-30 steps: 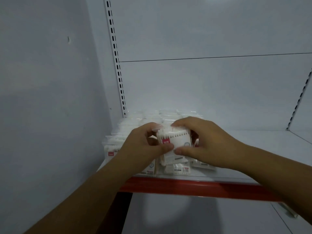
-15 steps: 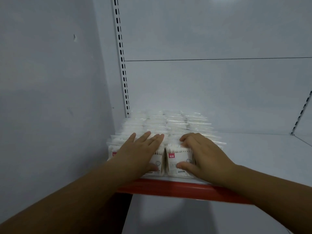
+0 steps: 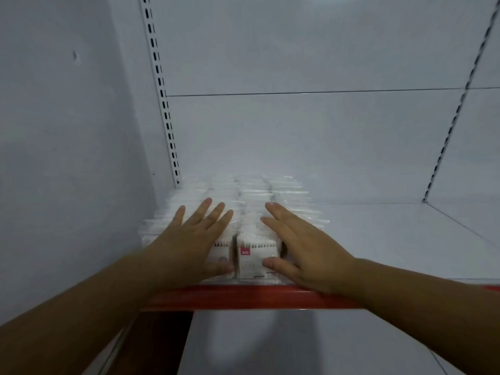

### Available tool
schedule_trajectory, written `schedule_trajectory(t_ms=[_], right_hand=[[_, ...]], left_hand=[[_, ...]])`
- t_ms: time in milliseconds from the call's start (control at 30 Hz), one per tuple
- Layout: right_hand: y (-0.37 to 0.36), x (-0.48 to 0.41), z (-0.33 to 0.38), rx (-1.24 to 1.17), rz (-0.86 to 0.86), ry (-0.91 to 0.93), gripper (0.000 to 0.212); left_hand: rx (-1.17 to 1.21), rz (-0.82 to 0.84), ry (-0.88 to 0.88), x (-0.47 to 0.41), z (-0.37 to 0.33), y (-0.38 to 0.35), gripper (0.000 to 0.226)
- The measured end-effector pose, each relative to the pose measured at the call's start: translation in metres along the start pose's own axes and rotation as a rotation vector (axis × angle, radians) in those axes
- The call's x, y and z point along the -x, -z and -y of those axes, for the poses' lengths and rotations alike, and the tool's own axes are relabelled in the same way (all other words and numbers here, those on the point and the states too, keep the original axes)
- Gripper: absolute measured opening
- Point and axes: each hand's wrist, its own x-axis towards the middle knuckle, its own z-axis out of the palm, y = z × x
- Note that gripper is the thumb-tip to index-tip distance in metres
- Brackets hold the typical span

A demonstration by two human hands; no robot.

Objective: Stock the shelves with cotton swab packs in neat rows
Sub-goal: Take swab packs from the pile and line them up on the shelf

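Clear cotton swab packs point(image 3: 251, 201) stand upright in several rows at the left end of a white shelf point(image 3: 392, 239), reaching back to the rear panel. The front pack point(image 3: 250, 259) of a middle row shows a small red label. My left hand point(image 3: 192, 239) lies flat on the tops of the left rows, fingers straight and spread. My right hand point(image 3: 303, 244) lies flat on the right rows, fingers straight, its thumb against the front pack's face. Neither hand holds a pack.
The shelf has a red front edge point(image 3: 257, 297). A slotted upright point(image 3: 162, 98) runs up the back left corner beside the grey side wall point(image 3: 67, 131); another upright point(image 3: 457, 109) stands at the right. The shelf surface to the right of the packs is bare.
A second ago both hands gripped a raised pack above the front of the rows. The pack now stands at the front of a row, and both hands have flattened on the tops.
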Motion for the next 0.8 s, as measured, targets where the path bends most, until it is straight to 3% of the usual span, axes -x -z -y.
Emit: schedule_trajectory(t_ms=[133,267,533,800], right_hand=[[0.056,0.015,-0.062,0.177,0.095,-0.027,0.077],[0.122,0.052,-0.132,0.513,0.31,-0.238,0.07],[0.204,0.218,-0.211,0.516,0.302,-0.314,0.069],[0.281,0.395,-0.288,0.483,0.315,-0.627,0.069]], left_hand=[[0.053,0.008,0.117,-0.013,-0.022,0.043,0.084],[0.218,-0.042,0.06,-0.073,-0.1,0.101,0.069],[0.242,-0.101,-0.185,-0.167,-0.312,0.15,0.066],[0.278,-0.097,-0.401,-0.224,-0.497,0.178,0.066]])
